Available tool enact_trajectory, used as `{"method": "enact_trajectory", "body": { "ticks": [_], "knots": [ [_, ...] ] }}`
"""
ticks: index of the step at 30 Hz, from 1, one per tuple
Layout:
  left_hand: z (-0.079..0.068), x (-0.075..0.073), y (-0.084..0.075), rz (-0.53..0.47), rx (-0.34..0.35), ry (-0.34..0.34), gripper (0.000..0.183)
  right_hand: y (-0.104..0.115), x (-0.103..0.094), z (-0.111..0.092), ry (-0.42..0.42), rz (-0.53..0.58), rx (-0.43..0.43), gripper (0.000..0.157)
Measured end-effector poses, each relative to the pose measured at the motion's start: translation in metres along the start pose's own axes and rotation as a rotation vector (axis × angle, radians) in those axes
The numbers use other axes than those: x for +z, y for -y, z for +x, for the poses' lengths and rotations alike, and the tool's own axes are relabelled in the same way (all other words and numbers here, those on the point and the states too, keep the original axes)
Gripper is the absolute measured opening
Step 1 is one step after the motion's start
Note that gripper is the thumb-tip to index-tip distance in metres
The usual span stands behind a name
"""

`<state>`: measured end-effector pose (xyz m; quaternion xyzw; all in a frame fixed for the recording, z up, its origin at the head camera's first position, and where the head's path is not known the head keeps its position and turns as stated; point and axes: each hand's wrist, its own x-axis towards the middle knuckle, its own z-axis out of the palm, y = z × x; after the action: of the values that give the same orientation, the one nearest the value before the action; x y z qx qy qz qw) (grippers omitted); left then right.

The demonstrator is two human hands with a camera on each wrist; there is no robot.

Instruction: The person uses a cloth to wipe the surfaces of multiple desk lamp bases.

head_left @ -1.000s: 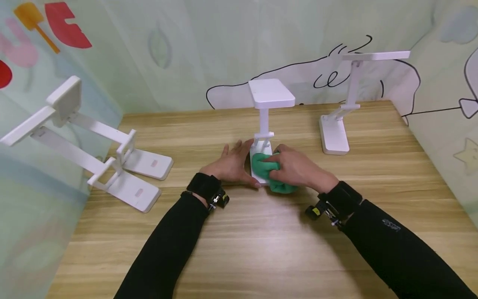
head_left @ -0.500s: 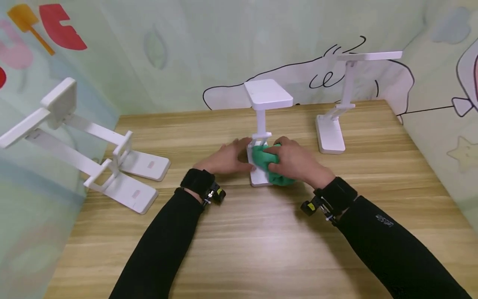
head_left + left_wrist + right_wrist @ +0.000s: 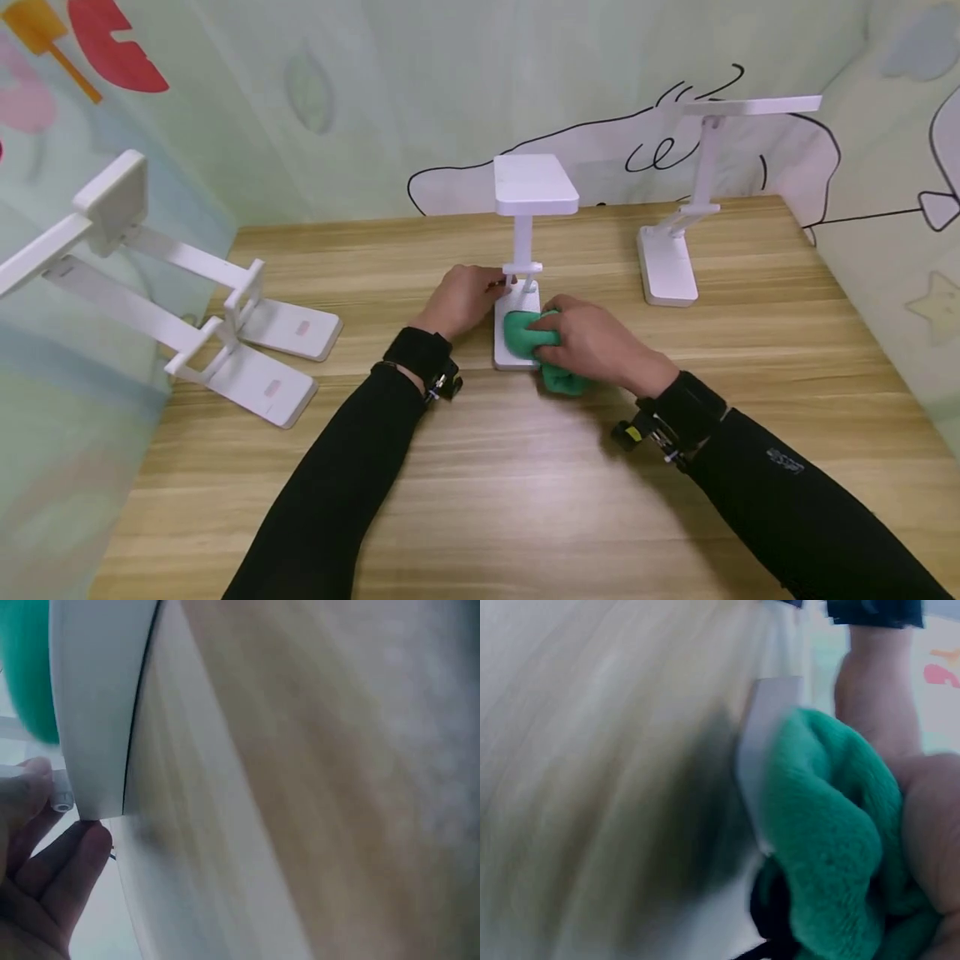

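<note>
the middle lamp [image 3: 522, 240] stands upright on the wooden table [image 3: 480, 500], between the two hands, its flat head level above its base [image 3: 517, 300]. the left hand [image 3: 459, 300] is at the rear left of the base; the left wrist view shows its fingers curled at the hinge [image 3: 522, 268] and the base's end, gripping there. the right hand [image 3: 592, 337] is bunched on a green cloth [image 3: 529, 335], pinched between thumb and fingers. the cloth lies against the front half of the base's top, and a loose fold hangs past its right edge. the hands are apart from each other. a right lamp [image 3: 705, 171] stands farther back, near the table's rear edge. at the left, a near lamp [image 3: 262, 385] and a far lamp [image 3: 292, 327] stand side by side, heads toward the printed wall [image 3: 375, 100]. both arms wear black sleeves [image 3: 330, 500].
</note>
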<state>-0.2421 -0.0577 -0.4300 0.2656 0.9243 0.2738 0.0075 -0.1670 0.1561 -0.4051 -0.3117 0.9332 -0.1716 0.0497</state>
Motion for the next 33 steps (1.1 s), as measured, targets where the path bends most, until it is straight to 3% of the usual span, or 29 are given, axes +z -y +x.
{"method": "enact_trajectory", "body": {
  "ticks": [4, 8, 13, 17, 19, 23, 25, 27, 30, 33],
  "knots": [
    [0.003, 0.001, -0.001, 0.013, -0.013, 0.003, 0.018, 0.0, -0.019, -0.009, 0.098, 0.049, -0.032, 0.021],
    [0.004, 0.001, 0.001, 0.007, 0.0, 0.001, 0.017, -0.002, -0.028, 0.001, 0.032, 0.05, 0.065, 0.024],
    [0.003, 0.002, 0.003, -0.004, -0.023, 0.011, 0.018, -0.005, -0.009, 0.021, -0.047, -0.011, 0.161, 0.039],
    [0.004, 0.004, 0.002, 0.012, -0.028, 0.011, 0.018, -0.004, 0.001, 0.018, -0.032, -0.001, 0.135, 0.036],
    [0.005, 0.004, 0.001, 0.03, -0.024, 0.006, 0.017, -0.004, -0.002, 0.011, 0.008, 0.038, 0.099, 0.034],
    [0.007, 0.004, -0.002, 0.046, -0.032, 0.003, 0.018, -0.008, -0.016, -0.004, 0.194, 0.166, -0.01, 0.032],
    [0.007, 0.003, -0.004, 0.05, -0.033, 0.001, 0.018, -0.012, -0.025, -0.007, 0.246, 0.222, -0.026, 0.031],
    [0.007, 0.002, -0.004, 0.055, -0.034, -0.003, 0.017, -0.016, -0.031, -0.004, 0.218, 0.246, 0.001, 0.031],
    [0.007, 0.002, -0.005, 0.058, -0.051, 0.011, 0.017, -0.022, -0.03, 0.009, 0.105, 0.175, 0.069, 0.035],
    [0.007, 0.002, -0.006, 0.064, -0.067, 0.037, 0.018, -0.025, -0.02, 0.019, 0.05, 0.095, 0.136, 0.038]
  ]
}}
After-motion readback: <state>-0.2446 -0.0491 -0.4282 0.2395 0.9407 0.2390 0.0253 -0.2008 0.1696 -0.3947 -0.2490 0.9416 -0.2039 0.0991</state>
